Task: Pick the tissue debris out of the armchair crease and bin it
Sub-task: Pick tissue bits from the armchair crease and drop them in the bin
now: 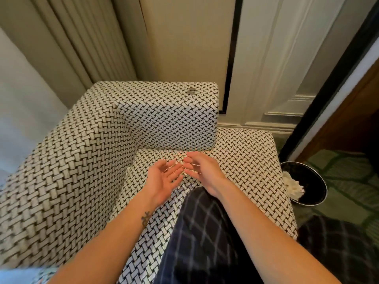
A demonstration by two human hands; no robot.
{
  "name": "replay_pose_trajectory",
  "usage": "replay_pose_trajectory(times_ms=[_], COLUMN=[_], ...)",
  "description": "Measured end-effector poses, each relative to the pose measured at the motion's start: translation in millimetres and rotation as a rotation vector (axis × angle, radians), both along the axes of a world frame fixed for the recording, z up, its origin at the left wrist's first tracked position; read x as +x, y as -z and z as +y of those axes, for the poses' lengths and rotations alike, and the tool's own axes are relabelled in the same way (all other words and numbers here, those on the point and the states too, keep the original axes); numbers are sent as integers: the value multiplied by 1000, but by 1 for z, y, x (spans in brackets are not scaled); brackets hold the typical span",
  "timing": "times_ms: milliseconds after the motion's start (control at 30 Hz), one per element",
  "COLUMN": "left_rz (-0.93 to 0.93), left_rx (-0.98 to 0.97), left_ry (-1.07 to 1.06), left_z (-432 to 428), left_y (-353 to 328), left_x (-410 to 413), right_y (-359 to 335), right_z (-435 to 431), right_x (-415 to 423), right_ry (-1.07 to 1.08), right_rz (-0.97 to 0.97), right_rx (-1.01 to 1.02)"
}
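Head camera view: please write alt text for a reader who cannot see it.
A person's left hand and right hand, both open, hover close together above the seat of a black-and-white woven armchair, near the crease along the seat. A black bin holding white tissue stands on the floor to the right.

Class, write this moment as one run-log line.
left hand open, palm showing | right hand open beside it | both over seat near armchair crease | bin holds white tissue

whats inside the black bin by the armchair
Crumpled white tissue lies at the left of the black bin. The armchair seat covers its left rim; its dark bottom is unreadable.
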State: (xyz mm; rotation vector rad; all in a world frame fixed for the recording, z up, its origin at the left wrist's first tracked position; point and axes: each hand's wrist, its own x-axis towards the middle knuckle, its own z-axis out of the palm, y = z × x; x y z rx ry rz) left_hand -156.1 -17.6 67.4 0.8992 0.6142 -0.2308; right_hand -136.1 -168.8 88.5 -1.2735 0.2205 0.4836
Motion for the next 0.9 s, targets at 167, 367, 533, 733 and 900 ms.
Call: replay_pose_trajectory(times_ms=[167, 367, 533, 733, 900], left_rz=[86, 145, 130, 92, 136], left_rx=[-41, 16, -73, -309, -359], left_ry=[-223, -352, -456, -610, -680], left_z=[69, 102, 112, 119, 122], left_y=[21, 44, 61, 86, 89], left_x=[-27, -32, -25, -32, -21], right_y=[10, 29, 43, 74, 95], right_z=[75, 123, 151, 189, 215], right_x=[7, 22, 41, 65, 88], right_ry=[-197, -313, -409, -589, -755], right_rz=[-5, 21, -14, -308, -581], right_rx=[-58, -90, -189, -514, -785])
